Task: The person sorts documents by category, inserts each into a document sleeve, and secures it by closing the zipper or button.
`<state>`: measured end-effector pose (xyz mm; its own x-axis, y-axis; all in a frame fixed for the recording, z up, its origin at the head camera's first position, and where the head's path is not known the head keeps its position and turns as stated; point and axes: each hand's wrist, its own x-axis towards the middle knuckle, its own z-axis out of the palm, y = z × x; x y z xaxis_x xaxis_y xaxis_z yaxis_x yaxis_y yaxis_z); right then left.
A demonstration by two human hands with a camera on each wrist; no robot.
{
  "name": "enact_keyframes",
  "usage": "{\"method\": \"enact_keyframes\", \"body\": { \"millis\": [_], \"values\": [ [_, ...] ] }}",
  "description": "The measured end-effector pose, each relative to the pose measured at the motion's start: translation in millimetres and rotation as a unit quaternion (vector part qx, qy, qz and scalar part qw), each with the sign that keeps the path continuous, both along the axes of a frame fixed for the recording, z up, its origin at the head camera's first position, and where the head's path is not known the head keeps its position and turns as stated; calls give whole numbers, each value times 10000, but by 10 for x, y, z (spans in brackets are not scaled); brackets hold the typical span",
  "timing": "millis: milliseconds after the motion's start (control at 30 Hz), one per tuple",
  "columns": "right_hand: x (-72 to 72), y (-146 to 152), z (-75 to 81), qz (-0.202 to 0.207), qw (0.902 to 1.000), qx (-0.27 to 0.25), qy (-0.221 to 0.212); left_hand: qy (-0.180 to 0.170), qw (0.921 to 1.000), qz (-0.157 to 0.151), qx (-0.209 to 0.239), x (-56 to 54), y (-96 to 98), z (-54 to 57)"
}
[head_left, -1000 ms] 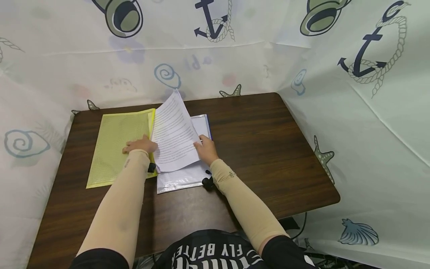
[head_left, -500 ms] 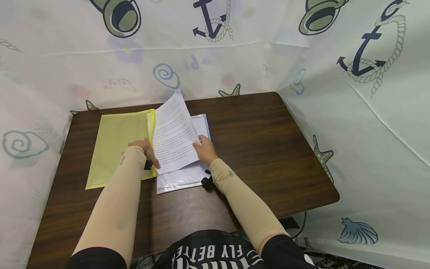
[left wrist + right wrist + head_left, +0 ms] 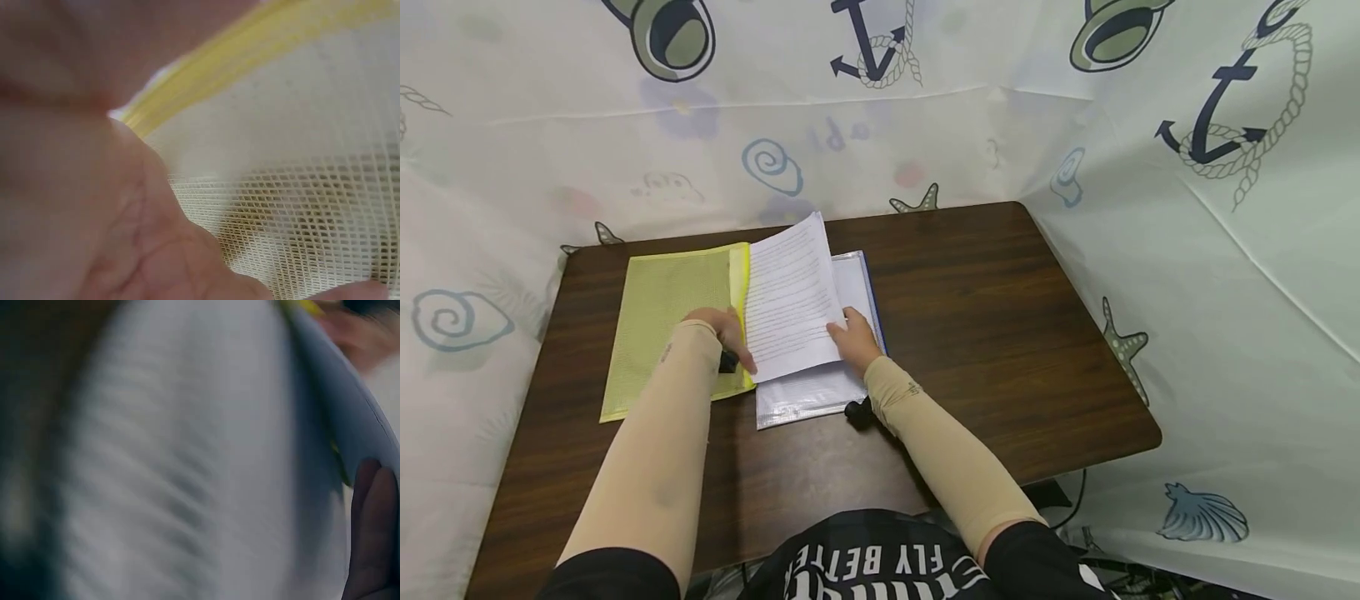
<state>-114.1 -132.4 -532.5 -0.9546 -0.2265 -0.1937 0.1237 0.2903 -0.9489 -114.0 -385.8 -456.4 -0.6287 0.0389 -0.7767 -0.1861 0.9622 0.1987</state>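
Observation:
A yellow mesh zip folder lies on the left of the table. My left hand grips its right edge, thumb toward the printed papers. In the left wrist view, the palm is close to the mesh and the yellow zip edge. My right hand pinches the papers by their right edge; its fingers show against the paper in the blurred right wrist view. The papers' left edge meets the zip edge; whether it is inside is hidden. Beneath the papers lies a whitish, blue-edged pouch.
The dark wooden table extends to the right and toward the person. A patterned white curtain hangs behind it and along the sides. A black wrist camera sits below the right wrist.
My left hand has moved from lying on the mesh to the folder's right edge, nearer the person. The papers have turned more upright and their top has come down slightly in my right hand.

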Motion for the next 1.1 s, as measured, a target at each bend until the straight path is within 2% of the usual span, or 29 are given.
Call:
{"method": "enact_keyframes", "body": {
  "millis": [67,233,367,467,600,800,933,1100],
  "values": [
    [32,-29,-34,243,9991,315,112,-116,9998,159,74,-12,6,-13],
    [42,-16,-44,570,9965,571,200,-179,9970,752,106,-11,76,11],
    [17,45,-17,736,9961,466,-104,-189,9957,902,34,-38,71,-31],
    [17,79,-28,724,9960,514,-132,-150,9955,932,-30,-54,66,-78],
    [18,105,-74,800,9941,708,166,-101,9956,928,-62,-48,92,-84],
    [10,55,-116,1083,9924,521,249,4,9971,763,-71,2,122,-25],
    [7,-7,-111,1144,9919,509,197,27,9963,857,-24,30,136,7],
    [0,-78,-101,1204,9910,553,213,45,9978,647,-112,28,149,13]
  ]
}}
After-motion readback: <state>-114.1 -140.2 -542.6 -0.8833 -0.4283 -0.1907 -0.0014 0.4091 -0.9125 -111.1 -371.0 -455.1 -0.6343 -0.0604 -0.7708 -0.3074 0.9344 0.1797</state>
